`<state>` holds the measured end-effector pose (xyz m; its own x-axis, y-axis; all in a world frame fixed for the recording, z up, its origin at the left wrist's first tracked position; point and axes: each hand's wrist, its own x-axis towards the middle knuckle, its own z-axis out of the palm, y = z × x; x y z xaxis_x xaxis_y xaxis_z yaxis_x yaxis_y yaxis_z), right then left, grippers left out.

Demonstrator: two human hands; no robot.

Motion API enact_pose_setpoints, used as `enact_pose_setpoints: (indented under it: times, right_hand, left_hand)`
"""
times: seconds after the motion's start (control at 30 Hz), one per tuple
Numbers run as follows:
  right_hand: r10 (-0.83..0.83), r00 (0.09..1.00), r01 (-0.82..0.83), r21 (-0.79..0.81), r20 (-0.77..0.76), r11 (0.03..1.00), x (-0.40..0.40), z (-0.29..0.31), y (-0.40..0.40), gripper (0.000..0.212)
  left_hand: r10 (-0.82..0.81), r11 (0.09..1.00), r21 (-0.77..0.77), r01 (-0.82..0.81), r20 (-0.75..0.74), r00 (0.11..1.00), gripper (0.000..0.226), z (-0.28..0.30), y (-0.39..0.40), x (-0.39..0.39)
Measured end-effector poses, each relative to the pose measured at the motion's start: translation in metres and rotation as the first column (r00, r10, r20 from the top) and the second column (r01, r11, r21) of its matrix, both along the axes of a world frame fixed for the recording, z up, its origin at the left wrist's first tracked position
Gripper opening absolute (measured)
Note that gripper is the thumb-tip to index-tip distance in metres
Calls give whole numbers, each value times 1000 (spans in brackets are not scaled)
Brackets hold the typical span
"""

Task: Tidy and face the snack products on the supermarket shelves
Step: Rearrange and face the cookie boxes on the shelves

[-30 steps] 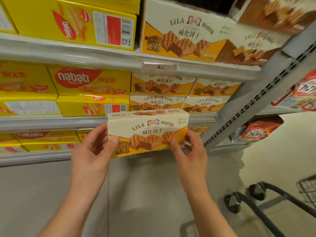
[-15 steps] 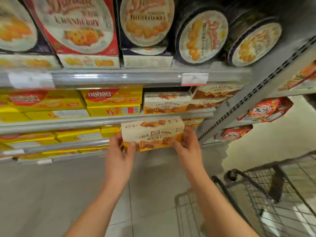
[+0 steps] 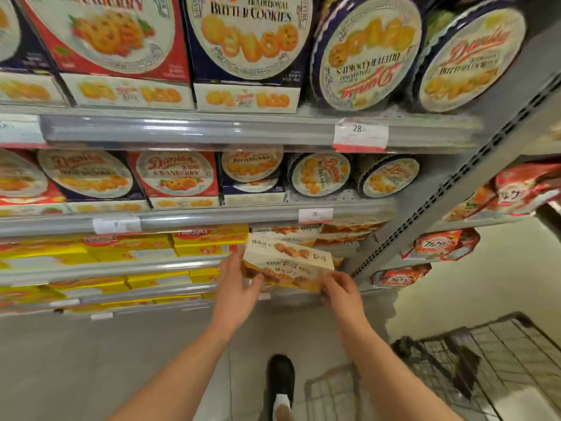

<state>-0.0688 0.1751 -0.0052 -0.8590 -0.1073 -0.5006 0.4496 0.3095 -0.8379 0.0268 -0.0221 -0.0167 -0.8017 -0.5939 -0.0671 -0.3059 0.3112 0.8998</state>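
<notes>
Grip: left hand (image 3: 239,287), right hand (image 3: 341,291) clasp wafer box (image 3: 288,265) ends, tilted.

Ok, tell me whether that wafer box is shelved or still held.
Held: left hand and right hand grip the wafer box.

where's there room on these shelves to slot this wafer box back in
Little bare room shows. One gap: bare shelf in front of the round cookie tins. The wafer stack, just behind the held wafer box, looks full; whether a slot lies there is hidden. The yellow Nabati boxes sit packed.
</notes>
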Motion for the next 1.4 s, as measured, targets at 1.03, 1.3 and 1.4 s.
enact_pose_setpoints:
  times: [1.03,1.3,1.4]
  right_hand:
    - [44,989,-26,125,-140,992,-49,-4,-9,40]
    - [46,988,-30,109,-145,994,-50,-7,-15,43]
    - [70,988,-56,103,-138,993,-52,-7,-20,46]
  left_hand:
    - [-111,901,431,51,114,987,63,-29,-30,-96]
    - [-93,847,530,39,76,993,51,-26,-31,-97]
    - [-92,827,560,37,70,993,56,-25,-32,-94]
